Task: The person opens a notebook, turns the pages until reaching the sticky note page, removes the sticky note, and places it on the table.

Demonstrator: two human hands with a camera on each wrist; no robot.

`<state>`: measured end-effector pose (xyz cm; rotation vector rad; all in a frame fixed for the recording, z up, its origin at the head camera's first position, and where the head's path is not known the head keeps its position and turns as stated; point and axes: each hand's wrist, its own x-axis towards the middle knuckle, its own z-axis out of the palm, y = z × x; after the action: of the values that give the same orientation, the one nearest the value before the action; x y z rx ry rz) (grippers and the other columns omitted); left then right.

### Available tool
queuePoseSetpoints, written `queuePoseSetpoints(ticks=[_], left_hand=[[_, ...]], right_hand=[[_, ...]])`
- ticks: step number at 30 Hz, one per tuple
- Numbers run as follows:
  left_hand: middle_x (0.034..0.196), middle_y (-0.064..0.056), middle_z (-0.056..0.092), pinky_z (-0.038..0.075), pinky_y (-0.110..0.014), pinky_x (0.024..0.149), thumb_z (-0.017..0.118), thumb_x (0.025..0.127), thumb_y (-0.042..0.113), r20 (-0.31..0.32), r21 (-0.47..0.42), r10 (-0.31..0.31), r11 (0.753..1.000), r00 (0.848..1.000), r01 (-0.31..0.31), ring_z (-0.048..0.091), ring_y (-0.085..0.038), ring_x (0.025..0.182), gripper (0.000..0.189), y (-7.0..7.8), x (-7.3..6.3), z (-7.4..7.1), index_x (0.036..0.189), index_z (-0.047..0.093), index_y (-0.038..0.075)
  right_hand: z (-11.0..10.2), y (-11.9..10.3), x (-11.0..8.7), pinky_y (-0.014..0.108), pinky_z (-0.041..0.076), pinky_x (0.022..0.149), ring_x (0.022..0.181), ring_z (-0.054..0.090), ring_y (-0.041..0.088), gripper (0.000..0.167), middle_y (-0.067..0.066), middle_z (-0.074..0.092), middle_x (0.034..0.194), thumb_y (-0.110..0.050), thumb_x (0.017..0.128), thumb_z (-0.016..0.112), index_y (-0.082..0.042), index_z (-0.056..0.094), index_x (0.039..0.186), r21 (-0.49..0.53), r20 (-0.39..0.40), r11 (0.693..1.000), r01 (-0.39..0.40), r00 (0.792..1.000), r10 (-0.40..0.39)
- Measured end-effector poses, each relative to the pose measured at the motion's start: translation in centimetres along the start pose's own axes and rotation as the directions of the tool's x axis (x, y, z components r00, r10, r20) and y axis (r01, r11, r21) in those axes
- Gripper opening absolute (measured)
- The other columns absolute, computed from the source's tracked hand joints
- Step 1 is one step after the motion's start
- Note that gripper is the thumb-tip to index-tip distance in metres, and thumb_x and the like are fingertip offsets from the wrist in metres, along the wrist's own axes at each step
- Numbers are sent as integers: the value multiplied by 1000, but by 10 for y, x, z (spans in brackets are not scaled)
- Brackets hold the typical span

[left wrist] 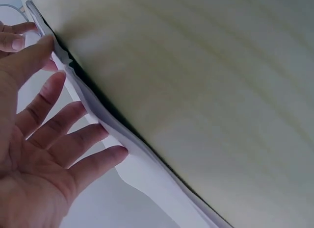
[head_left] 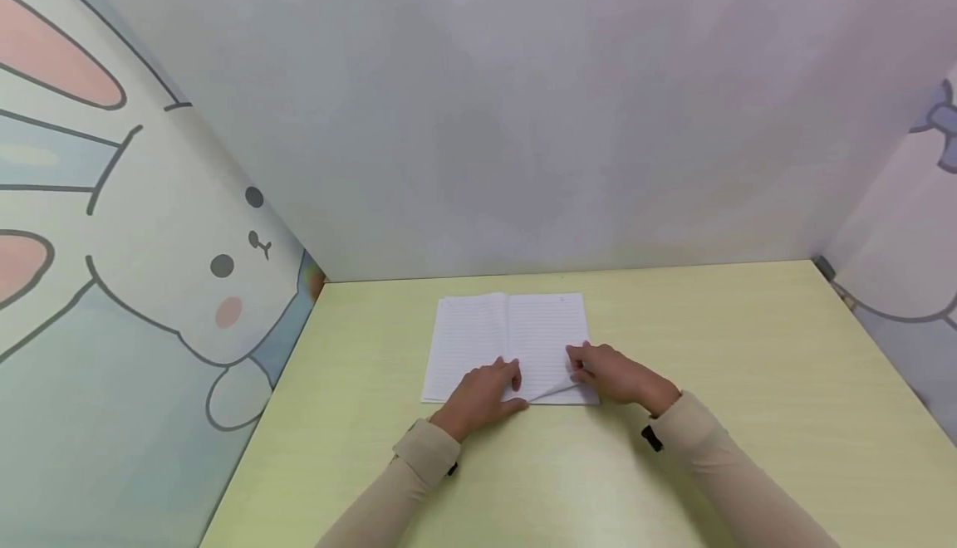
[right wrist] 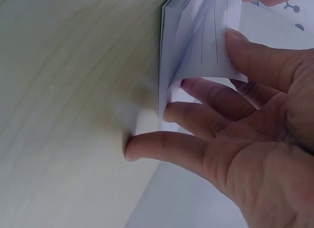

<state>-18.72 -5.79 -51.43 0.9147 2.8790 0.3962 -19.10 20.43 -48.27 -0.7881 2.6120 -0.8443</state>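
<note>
An open lined notebook [head_left: 465, 334] lies on the table, its ruled pages facing up and its spine near the middle. My left hand [head_left: 481, 396] rests on the near edge by the spine; in the left wrist view its fingertips [left wrist: 116, 152] touch the pages with the fingers spread and relaxed. At the near right corner, my right hand [head_left: 615, 375] pinches a lifted page [right wrist: 208, 51], thumb [right wrist: 238, 39] on top and fingers behind it. The corner of that page curls up from the sheets below. One right finger reaches down to the tabletop.
The pale yellow wooden table [head_left: 748, 349] extends around the notebook on every side. A light grey wall [head_left: 523, 116] stands along the back edge. Panels with a cartoon rabbit [head_left: 172, 224] and other drawings flank the left and right sides.
</note>
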Motion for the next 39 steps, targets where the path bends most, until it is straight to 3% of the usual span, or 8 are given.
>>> queuePoseSetpoints(ticks=[10,15,17,20,23,26,31,39], left_hand=[[84,3,61,42,-28,61,73,91,39,5,8,11,1000,1000,-11,53,-13,65,25,2,0,3,96,57,20],[99,-5,71,55,-37,70,68,92,27,-45,68,44,997,998,-41,72,-29,101,15,8,-1,7,91,56,18],[98,-5,73,56,-37,68,67,89,22,-76,110,62,992,995,-54,73,-29,103,13,12,-2,7,88,56,17],[81,-4,68,46,-30,52,67,83,17,-131,160,66,986,989,-44,70,-22,73,14,18,0,8,81,53,15],[64,1,53,33,-27,45,66,81,15,-180,179,36,984,983,-3,51,-14,50,15,21,2,8,78,52,14],[61,2,50,30,-27,45,66,81,14,-205,166,-2,986,979,36,45,-12,47,14,23,3,8,78,53,13],[59,2,55,33,-26,44,66,84,15,-217,123,-63,988,974,91,46,-10,47,15,22,2,6,77,53,13],[56,1,53,33,-27,47,65,82,15,-244,9,-180,982,953,188,43,-11,48,18,15,0,5,73,50,13]], right_hand=[[2,6,-1,21,31,64,60,29,7,22,-7,30,68,-9,101,56,-10,43,84,17,-23,1000,23,999,-22],[8,8,-2,27,43,72,74,53,16,7,7,58,83,-11,100,60,-8,53,100,62,-80,998,-32,996,37],[11,7,-3,41,52,88,103,64,34,29,26,63,117,-14,97,65,-2,54,121,101,-112,994,-48,992,60],[15,6,-5,62,36,112,144,34,54,81,41,22,158,-20,90,76,2,29,152,157,-162,985,-68,982,94],[21,5,-5,66,28,116,150,15,57,115,41,-2,162,-25,80,86,0,6,160,186,-216,977,-105,966,145],[27,3,-4,67,31,113,147,25,56,132,41,3,161,-22,71,92,7,-4,157,168,-256,976,-138,950,179],[36,-3,-2,82,28,101,141,41,52,117,32,27,161,-26,74,90,9,14,156,31,-180,978,-205,962,208],[34,-11,6,87,26,97,149,29,51,81,25,35,160,-34,83,81,-6,46,150,-136,-54,966,-219,975,213]])
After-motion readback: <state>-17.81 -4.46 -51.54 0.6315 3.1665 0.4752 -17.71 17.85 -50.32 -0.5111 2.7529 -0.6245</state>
